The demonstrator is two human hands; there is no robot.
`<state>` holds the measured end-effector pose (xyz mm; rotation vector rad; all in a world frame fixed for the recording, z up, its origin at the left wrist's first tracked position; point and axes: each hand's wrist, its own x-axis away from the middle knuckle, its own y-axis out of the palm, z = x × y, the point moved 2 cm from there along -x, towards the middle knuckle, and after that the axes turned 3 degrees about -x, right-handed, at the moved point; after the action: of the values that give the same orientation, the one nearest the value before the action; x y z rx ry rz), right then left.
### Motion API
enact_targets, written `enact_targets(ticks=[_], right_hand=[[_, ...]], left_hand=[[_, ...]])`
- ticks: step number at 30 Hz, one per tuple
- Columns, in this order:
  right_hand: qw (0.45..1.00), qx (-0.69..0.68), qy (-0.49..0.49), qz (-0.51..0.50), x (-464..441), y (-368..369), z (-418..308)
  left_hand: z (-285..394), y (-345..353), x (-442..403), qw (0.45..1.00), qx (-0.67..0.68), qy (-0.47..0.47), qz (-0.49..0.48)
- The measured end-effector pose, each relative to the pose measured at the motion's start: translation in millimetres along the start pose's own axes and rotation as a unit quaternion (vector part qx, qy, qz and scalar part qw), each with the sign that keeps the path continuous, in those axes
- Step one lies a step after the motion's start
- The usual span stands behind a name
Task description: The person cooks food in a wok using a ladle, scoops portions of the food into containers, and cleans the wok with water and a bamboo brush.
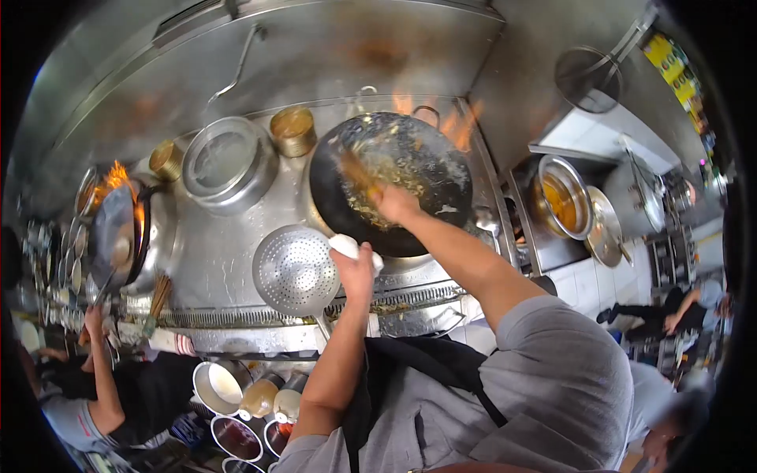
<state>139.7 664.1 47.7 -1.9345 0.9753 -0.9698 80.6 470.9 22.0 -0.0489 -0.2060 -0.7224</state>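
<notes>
A large black wok (449, 177) sits over flames, wet inside, with small pale bits and steam in it. My right hand (397, 203) is closed on a brown brush (359, 173), its bristles against the wok's inner surface. At the wok's near left rim, my left hand (355, 266) is wrapped round a folded white cloth (347, 247). Just left of that hand lies a round perforated strainer (296, 270), its handle pointing down toward my forearm.
To the left are a lidded metal pot (229, 162), two round tins and a second wok (118, 232) with flames, worked by another person (102, 386). At right stands a bowl of orange liquid (561, 201). Containers (221, 386) are below.
</notes>
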Motion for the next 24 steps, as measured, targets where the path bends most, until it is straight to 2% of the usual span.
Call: enact_targets(ticks=[3, 4, 6, 8, 9, 10, 12, 13, 14, 15, 17, 18, 19, 21, 22, 24], right_hand=[[0.992, 0.074, -0.072, -0.073, 74.5, -37.2, 35.7], [0.983, 0.113, -0.094, -0.113, 87.8, -52.8, 57.7], [0.956, 0.217, -0.098, -0.169, 101.9, -113.8, 83.9], [0.934, 0.311, -0.05, -0.168, 65.9, -160.0, 104.7], [0.947, 0.294, -0.048, -0.117, 36.5, -172.3, 100.0], [0.949, 0.3, -0.057, -0.083, -2.7, -160.7, 93.2], [0.939, 0.332, -0.085, -0.032, -83.0, -114.9, 76.2], [0.962, 0.264, -0.071, -0.014, -82.2, -83.6, 46.3], [0.99, 0.112, -0.077, 0.03, -60.2, -54.2, 27.0], [0.998, 0.048, -0.047, -0.004, -45.9, -26.9, 15.7], [0.996, 0.012, -0.09, 0.015, -1.7, -0.3, 14.2], [0.994, -0.018, -0.102, -0.019, 18.0, 3.6, 20.6], [0.99, -0.008, -0.085, -0.11, 53.2, -23.7, 15.1], [0.976, 0.027, -0.096, -0.195, 84.0, -42.8, 46.4], [0.973, 0.082, -0.163, -0.141, 95.8, -50.8, 73.9], [0.961, 0.113, -0.076, -0.24, 102.7, -97.0, 109.7]], left_hand=[[19.7, -12.0, -18.6, 0.993, -0.095, 0.024, 0.067], [16.6, -20.6, -31.7, 0.989, -0.103, 0.068, 0.081], [42.1, -30.2, -45.0, 0.984, -0.149, 0.065, 0.073], [58.7, -37.7, -51.9, 0.976, -0.209, 0.048, 0.042], [62.2, -38.9, -57.8, 0.964, -0.263, 0.032, 0.017], [60.5, -43.3, -61.9, 0.963, -0.266, 0.031, 0.017], [51.4, -47.8, -68.6, 0.982, -0.18, 0.001, -0.051], [47.4, -48.4, -73.3, 0.983, -0.172, 0.014, -0.06], [49.3, -51.0, -67.9, 0.982, -0.178, 0.01, -0.061], [56.4, -50.0, -62.5, 0.983, -0.172, 0.009, -0.065], [50.1, -49.3, -68.4, 0.98, -0.189, 0.036, -0.054], [52.2, -50.7, -67.1, 0.979, -0.192, 0.035, -0.055], [56.1, -48.2, -66.1, 0.973, -0.226, 0.03, -0.039], [52.8, -46.6, -69.0, 0.97, -0.24, 0.031, -0.027], [53.2, -46.1, -67.3, 0.97, -0.242, 0.024, -0.025], [61.4, -44.8, -65.8, 0.969, -0.246, 0.015, -0.026]])
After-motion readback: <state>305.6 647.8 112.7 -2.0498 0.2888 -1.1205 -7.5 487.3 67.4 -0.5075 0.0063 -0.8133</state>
